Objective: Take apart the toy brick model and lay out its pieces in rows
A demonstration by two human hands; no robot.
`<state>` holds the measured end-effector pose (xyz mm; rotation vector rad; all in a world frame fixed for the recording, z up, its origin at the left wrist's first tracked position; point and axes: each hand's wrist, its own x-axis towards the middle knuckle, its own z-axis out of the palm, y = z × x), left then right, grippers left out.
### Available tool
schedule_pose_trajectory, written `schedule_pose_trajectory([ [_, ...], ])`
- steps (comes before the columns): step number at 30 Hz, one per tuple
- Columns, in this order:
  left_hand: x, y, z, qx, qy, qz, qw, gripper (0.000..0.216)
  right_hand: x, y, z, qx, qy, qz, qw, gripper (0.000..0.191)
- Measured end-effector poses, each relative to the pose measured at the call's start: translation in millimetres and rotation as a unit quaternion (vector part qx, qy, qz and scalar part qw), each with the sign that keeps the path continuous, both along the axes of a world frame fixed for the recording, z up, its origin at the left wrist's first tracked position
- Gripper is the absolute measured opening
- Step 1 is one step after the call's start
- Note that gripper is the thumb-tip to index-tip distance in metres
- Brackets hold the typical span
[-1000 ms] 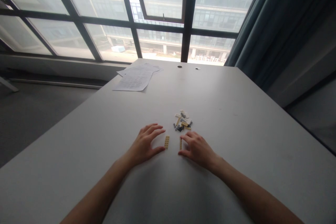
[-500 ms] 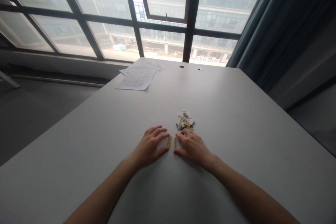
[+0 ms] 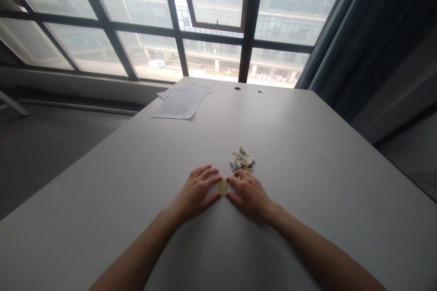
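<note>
Tabletop (image 3: 164, 159), pale and flat, carries everything, so let it take the weight of both wrists and use it as your level base. Papers (image 3: 179, 105) lie toward the far left edge, well apart from your fingers. Your left hand (image 3: 200, 188) has thumb and forefinger curved into a near-to-far pinch, its other fingers loosely spread. Your right hand (image 3: 251, 193) mirrors it; how hard either one squeezes, I cannot tell. Just beyond the right hand's fingers sits a loose pile of small pieces (image 3: 245, 163), yellow, white and grey, so mind your knuckles there and nudge nothing.

Smallest of all, the yellow studded pieces (image 3: 222, 186) lie side by side between your hands, the left one in the left pinch, the right one in the right. Their long sides face each other, touching or very nearly so; the seam is too fine to judge. Level your thumbs so the near ends sit square, check the far ends under your forefingers, and bring equal, gentle pressure from both sides. A harder push from one hand could skew the pair or tip an edge.
</note>
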<state>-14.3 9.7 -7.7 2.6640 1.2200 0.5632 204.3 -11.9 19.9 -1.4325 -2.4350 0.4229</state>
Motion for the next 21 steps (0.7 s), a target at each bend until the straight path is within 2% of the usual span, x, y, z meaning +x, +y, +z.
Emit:
schedule_pose_trajectory([
  [15,-0.1,0.4,-1.2,0.008,-0.013,0.0,1.0,0.042,-1.8,-0.2,-0.1,0.007,0.003,0.001,1.0,0.034],
  [21,-0.1,0.4,-0.1,0.012,-0.019,0.001,1.0,0.052,6.5,-2.6,-3.8,0.003,0.04,0.001,0.999,0.042],
])
